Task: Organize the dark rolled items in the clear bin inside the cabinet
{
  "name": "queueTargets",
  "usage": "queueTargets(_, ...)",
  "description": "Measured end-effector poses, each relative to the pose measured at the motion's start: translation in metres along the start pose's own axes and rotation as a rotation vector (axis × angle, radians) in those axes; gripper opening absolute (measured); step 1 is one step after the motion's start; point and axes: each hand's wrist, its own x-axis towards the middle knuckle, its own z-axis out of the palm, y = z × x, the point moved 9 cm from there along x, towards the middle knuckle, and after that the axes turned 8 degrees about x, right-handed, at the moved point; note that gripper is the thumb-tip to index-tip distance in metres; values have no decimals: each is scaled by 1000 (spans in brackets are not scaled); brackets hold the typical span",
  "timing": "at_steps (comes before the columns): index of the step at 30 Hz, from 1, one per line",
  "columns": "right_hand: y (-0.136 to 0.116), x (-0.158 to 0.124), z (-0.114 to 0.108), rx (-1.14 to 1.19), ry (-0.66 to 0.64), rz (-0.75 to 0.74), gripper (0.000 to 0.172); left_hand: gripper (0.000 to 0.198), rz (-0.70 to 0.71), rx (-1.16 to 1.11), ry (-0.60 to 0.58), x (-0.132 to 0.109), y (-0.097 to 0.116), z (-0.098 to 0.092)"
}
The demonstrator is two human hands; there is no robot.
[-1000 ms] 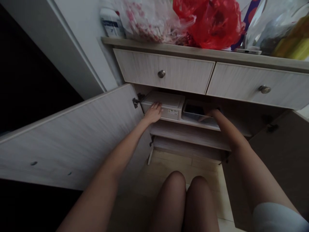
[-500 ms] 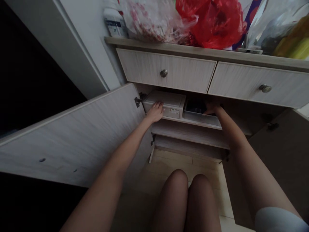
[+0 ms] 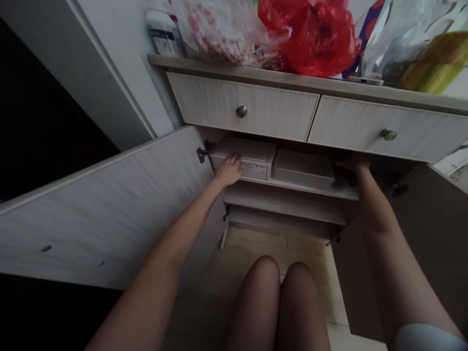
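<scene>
Plastic storage boxes (image 3: 252,153), 2 in all, stand side by side on a cabinet shelf (image 3: 347,194), beneath the drawers. Nearest the camera are 2 bare knees (image 3: 258,292), with a tiled floor (image 3: 278,248) beyond them. To either side, 2 cabinet doors stand open: the left door (image 3: 102,209), with 1 metal hinge (image 3: 202,155) at its far edge, and the right door (image 3: 427,243).

Both arms reach in, and the work in hand is at shelf level. The left hand (image 3: 229,170) lies on the front of the left box (image 3: 241,157), its fingers (image 3: 232,158) bent over the edge; whether it grips or only rests there, I cannot tell. The right hand (image 3: 353,163) is out past the right box (image 3: 303,168), up under the drawer front, just beside that box and not touching it. It holds nothing visible, though shadow hides its fingertips, so I cannot tell if it is clenched.

A lower shelf (image 3: 285,207) runs empty-handed below the boxes. Farther on are 2 drawers, the left drawer (image 3: 204,102) and the right drawer (image 3: 431,131), with 2 round knobs (image 3: 241,111). On the cabinet top (image 3: 256,73) sit 1 white bottle (image 3: 163,34) and at least 3 bags, among them a red plastic bag (image 3: 318,39).
</scene>
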Motion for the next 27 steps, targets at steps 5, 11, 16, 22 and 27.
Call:
queueTargets(5, 52, -13, 27, 32, -41, 334, 107, 55, 20, -22, 31, -1, 0, -3)
queueTargets(11, 72, -9, 67, 52, -114, 474, 93, 53, 20, -38, 50, 0, -3, 0)
queueTargets(16, 77, -4, 74, 114, -15, 534, 96, 54, 0, -18, 27, 0, -3, 0)
queueTargets(22, 67, -9, 59, 223, 199, 389, 86, 56, -5, -13, -19, -1, -3, 1)
queueTargets(27, 34, -59, 21, 471, 481, -47, 57, 54, -14, -80, -38, 7, -7, 0)
